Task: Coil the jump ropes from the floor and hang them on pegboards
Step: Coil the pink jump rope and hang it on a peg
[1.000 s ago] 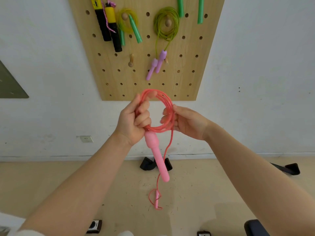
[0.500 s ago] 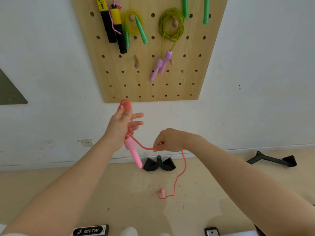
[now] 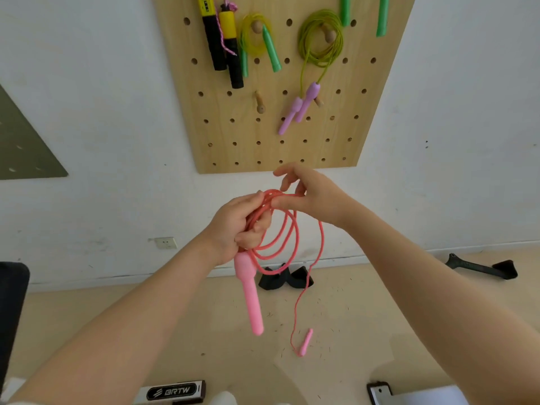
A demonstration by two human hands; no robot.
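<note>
I see my left hand (image 3: 236,226) closed around the gathered loops of the pink rope (image 3: 280,229), with one pink handle (image 3: 249,293) hanging just below the fist. My right hand (image 3: 309,194) is touching the top of the coil, fingers loosely spread with the cord pinched. The loose end trails to the second handle (image 3: 305,342) lying on the floor (image 3: 350,317), below the pegboard (image 3: 233,127)

Your pink jump rope (image 3: 280,229) hangs in a few loose loops gathered at the top — one pink handle (image 3: 249,290) points straight down, the other handle (image 3: 305,343) dangles low on a thin strand above the floor. The wooden pegboard (image 3: 233,135) behind already carries coiled ropes.
</note>
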